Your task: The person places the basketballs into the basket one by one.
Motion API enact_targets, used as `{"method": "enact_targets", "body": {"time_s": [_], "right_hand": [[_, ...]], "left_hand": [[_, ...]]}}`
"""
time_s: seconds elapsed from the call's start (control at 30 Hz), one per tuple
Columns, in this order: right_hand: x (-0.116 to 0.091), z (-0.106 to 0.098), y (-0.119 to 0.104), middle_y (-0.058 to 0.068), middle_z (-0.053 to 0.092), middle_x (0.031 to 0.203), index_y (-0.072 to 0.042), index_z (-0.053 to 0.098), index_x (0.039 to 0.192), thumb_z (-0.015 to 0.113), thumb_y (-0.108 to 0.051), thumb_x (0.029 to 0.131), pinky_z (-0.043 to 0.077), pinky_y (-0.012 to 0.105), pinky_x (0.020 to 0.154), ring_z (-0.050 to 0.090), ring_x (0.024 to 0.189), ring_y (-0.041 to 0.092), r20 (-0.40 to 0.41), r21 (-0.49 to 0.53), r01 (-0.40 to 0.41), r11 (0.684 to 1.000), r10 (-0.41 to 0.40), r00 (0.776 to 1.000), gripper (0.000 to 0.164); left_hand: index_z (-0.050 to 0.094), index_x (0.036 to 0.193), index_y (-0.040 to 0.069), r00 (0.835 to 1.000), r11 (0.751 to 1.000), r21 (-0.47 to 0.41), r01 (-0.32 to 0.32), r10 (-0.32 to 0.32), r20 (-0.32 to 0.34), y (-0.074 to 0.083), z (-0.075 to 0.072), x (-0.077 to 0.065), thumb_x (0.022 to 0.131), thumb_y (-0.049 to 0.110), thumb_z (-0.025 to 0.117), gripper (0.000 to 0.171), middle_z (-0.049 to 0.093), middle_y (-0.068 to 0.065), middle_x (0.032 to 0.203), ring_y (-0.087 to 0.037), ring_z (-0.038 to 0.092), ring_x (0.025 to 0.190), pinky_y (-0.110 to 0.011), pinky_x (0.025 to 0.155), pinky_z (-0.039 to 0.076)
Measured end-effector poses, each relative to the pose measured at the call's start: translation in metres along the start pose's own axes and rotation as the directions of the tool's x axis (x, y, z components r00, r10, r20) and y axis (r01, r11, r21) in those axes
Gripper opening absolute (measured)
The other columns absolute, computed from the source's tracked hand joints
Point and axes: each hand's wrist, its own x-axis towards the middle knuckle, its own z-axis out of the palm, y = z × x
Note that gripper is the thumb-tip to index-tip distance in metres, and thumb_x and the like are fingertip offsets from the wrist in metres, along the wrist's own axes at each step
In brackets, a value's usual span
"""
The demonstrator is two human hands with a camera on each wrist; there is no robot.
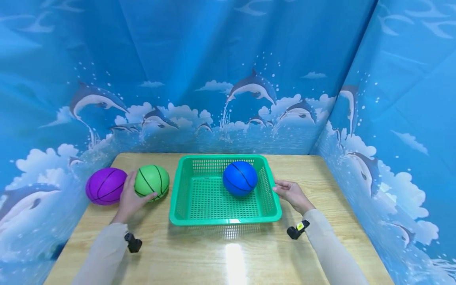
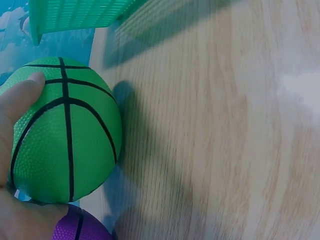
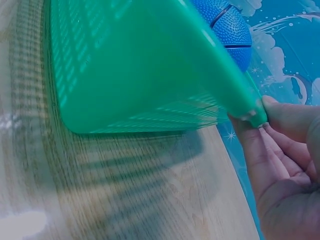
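Note:
My left hand [image 1: 131, 200] grips a green toy basketball [image 1: 152, 182], its thumb across the near side and its fingers along the left side. The left wrist view shows the thumb pressed on the green basketball [image 2: 65, 135], with part of the fingers out of frame. Touching or close beside those fingers is a purple toy basketball [image 1: 106, 186]. My right hand [image 1: 293, 196] pinches the right rim of a green plastic basket [image 1: 228, 221]; thumb and fingers meet on that rim in the right wrist view. A blue toy basketball [image 1: 240, 178] sits inside the basket, toward its right side.
The wooden table [image 1: 199, 257] carries the basket and both outside balls. A blue dolphin-print curtain [image 1: 199, 79] hangs behind the table and along both sides. Small black cameras [image 1: 133, 242] are strapped at the wrists.

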Motion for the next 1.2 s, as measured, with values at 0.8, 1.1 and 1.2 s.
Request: {"method": "enact_targets", "body": {"time_s": [0.8, 1.1, 1.2], "right_hand": [[-0.001, 0.0, 0.001, 0.027, 0.048, 0.138, 0.004, 0.04, 0.142, 0.06, -0.017, 0.095, 0.047, 0.039, 0.101, 0.051, 0.124, 0.034, -0.004, 0.01, 0.012, 1.0, -0.012, 1.0, 0.055], [-0.002, 0.0, 0.001, 0.026, 0.042, 0.144, 0.004, 0.038, 0.143, 0.058, -0.018, 0.097, 0.045, 0.041, 0.102, 0.047, 0.128, 0.037, 0.011, 0.023, 0.013, 1.0, -0.013, 1.0, 0.055], [-0.002, 0.0, 0.001, 0.026, 0.044, 0.142, 0.004, 0.038, 0.143, 0.058, -0.018, 0.096, 0.046, 0.04, 0.101, 0.049, 0.127, 0.035, 0.007, 0.021, 0.013, 1.0, -0.013, 1.0, 0.055]], "left_hand": [[0.019, 0.155, 0.022, 0.976, 0.986, -0.159, -0.047, 0.012, -0.217, 0.066, -0.021, 0.007, 0.071, 0.026, 0.086, 0.107, 0.021, -0.012, 0.158, -0.043, 0.031, 0.137, -0.064, 0.105, 0.032], [0.019, 0.155, 0.022, 0.982, 0.972, -0.192, -0.136, 0.107, -0.155, 0.117, -0.009, 0.011, 0.072, 0.024, 0.085, 0.106, 0.017, -0.013, 0.159, -0.044, 0.03, 0.137, -0.063, 0.102, 0.036], [0.018, 0.155, 0.024, 0.989, 0.969, -0.211, -0.129, 0.109, -0.103, 0.128, 0.0, 0.012, 0.072, 0.027, 0.085, 0.106, 0.015, -0.011, 0.159, -0.044, 0.028, 0.138, -0.062, 0.101, 0.037]]}}
